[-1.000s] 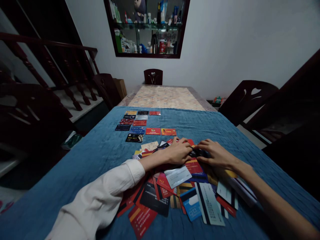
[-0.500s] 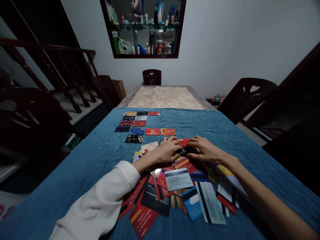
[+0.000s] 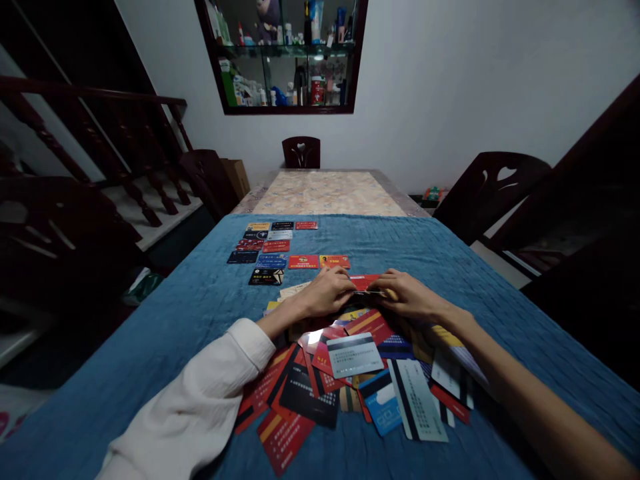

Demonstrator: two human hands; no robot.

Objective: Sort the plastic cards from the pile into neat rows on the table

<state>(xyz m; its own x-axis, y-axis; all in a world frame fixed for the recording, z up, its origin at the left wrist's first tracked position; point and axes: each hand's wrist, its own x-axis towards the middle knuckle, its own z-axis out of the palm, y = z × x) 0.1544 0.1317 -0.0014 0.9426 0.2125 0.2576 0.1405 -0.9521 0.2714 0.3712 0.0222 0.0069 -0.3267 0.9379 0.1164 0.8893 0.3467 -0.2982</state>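
Note:
Between my left hand (image 3: 329, 292) and my right hand (image 3: 409, 295), a plastic card (image 3: 367, 293) is held up by its two ends and shows almost edge-on. Both sets of fingers are closed on it, and its printed face cannot be made out. Right behind it lies a red card (image 3: 365, 282). Under and in front of my wrists spreads a loose heap of cards, among them a silver card (image 3: 355, 355), a black card (image 3: 309, 397), a blue card (image 3: 381, 403) and a pale green card (image 3: 417, 400). My left forearm wears a white sleeve (image 3: 200, 393).
Several cards lie face up in short rows at the far left, including a black card (image 3: 266, 277) and a yellow-orange card (image 3: 334, 262). A blue cloth (image 3: 165, 347) covers the table's near part. Dark chairs (image 3: 493, 193) stand around, with a stair railing (image 3: 90, 93) to the left.
The dark card between my hands has tipped from showing its face to nearly edge-on. My fingers stay at its ends, and the view has shifted slightly.

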